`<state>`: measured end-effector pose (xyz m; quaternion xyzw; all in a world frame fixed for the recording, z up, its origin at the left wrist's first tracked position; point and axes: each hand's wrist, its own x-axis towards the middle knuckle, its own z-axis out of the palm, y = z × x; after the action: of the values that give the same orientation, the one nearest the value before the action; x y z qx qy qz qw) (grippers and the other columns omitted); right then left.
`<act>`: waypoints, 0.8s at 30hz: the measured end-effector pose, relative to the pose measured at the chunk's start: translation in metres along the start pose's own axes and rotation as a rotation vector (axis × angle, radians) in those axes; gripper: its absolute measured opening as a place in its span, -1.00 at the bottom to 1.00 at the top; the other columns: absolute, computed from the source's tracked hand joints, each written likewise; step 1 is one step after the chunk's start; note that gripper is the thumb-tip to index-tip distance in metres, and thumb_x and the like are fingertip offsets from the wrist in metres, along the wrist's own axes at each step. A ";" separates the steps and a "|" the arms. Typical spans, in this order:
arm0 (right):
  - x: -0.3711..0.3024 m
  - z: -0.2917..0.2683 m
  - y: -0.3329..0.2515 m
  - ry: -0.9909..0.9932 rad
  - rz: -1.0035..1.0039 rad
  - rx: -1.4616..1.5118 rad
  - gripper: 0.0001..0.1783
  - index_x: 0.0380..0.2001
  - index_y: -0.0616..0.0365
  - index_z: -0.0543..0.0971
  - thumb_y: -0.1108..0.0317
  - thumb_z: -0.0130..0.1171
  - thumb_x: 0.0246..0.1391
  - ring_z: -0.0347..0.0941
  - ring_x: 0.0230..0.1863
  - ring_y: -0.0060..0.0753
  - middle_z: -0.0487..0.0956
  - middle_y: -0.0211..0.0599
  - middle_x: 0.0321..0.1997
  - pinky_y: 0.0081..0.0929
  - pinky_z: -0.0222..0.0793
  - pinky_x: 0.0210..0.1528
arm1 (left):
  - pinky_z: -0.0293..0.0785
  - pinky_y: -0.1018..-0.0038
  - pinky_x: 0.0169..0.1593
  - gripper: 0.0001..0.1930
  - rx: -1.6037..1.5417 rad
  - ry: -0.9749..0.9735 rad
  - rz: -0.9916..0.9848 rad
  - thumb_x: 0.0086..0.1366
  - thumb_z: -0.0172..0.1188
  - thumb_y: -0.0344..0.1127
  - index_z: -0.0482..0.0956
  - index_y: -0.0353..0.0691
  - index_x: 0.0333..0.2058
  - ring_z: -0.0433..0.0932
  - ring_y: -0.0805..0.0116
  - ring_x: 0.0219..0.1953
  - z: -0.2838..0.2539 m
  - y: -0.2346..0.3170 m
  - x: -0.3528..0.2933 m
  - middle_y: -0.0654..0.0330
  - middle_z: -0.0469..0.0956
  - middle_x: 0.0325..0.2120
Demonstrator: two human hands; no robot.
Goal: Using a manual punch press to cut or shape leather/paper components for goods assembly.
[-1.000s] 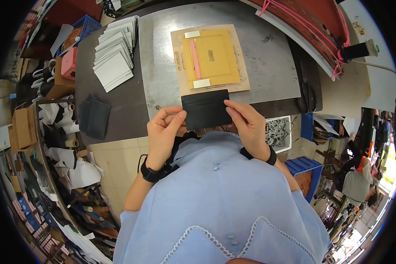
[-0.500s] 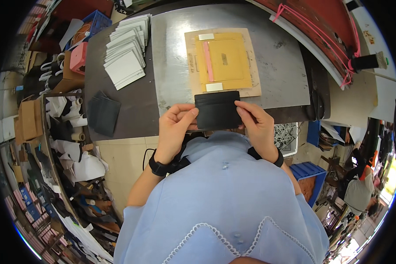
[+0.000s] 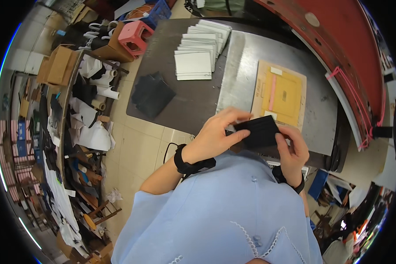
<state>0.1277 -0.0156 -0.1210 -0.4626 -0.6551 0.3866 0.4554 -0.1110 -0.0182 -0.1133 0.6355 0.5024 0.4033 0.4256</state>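
A flat black card holder (image 3: 260, 133) with slot lines across its upper part is held tilted at the table's near edge. My left hand (image 3: 216, 132) grips its left side, thumb on the front face, the other fingers partly behind it. The lower right side is pinched by my right hand (image 3: 292, 147). Just beyond lies a tan board (image 3: 257, 97) bearing a yellow plate (image 3: 290, 94) with a pink strip (image 3: 273, 93) and small white blocks.
White rectangular pieces (image 3: 193, 65) lie in a fanned stack at the back of the dark table (image 3: 187, 99). Black flat pieces (image 3: 153, 96) are piled left. A metal sheet (image 3: 237, 66) covers the right part. A red machine frame (image 3: 330, 39) rises far right; a pink stool (image 3: 136, 37) stands far left.
The view has swung left, so the table appears further right. The card holder has gone from level to tilted, and my left hand has shifted its hold around its left edge.
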 end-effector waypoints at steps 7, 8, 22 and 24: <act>0.029 0.017 -0.014 -0.063 -0.599 -0.224 -0.69 -0.17 0.25 0.60 0.72 0.28 -0.04 0.56 -0.21 -0.13 0.64 -0.14 -0.22 -0.34 0.48 -0.13 | 0.45 0.32 0.09 -0.50 0.225 0.239 0.155 0.19 0.39 -0.25 0.50 -0.29 0.07 0.54 0.08 0.01 -0.033 0.002 -0.013 0.01 0.46 0.08; 0.032 0.024 -0.015 -0.106 -0.554 -0.175 -0.69 -0.15 0.25 0.60 0.68 0.29 -0.02 0.56 -0.19 -0.13 0.64 -0.16 -0.22 -0.38 0.49 -0.15 | 0.40 0.28 0.15 -0.47 0.131 0.174 0.118 0.14 0.43 -0.21 0.53 -0.27 0.05 0.54 0.05 0.03 -0.031 0.005 -0.017 0.00 0.51 0.07; 0.044 0.044 0.000 -0.143 -0.162 -0.106 -0.81 -0.12 0.26 0.60 0.57 0.17 0.19 0.55 -0.15 -0.35 0.59 -0.20 -0.06 -0.53 0.49 -0.14 | 0.36 0.21 0.18 -0.52 0.856 0.531 -0.087 0.16 0.33 -0.33 0.48 -0.28 0.07 0.43 -0.08 0.15 -0.170 -0.073 -0.014 -0.07 0.49 0.08; 0.043 0.046 -0.001 -0.145 -0.128 -0.083 -0.82 -0.13 0.26 0.60 0.57 0.17 0.19 0.55 -0.15 -0.34 0.60 -0.21 -0.07 -0.52 0.47 -0.14 | 0.36 0.20 0.18 -0.49 0.885 0.413 0.051 0.12 0.35 -0.33 0.47 -0.30 0.06 0.42 -0.07 0.16 -0.163 -0.079 0.011 -0.05 0.48 0.09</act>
<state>0.0767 0.0218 -0.1230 -0.4090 -0.7299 0.3617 0.4113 -0.2855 0.0253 -0.1361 0.6743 0.6838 0.2789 -0.0036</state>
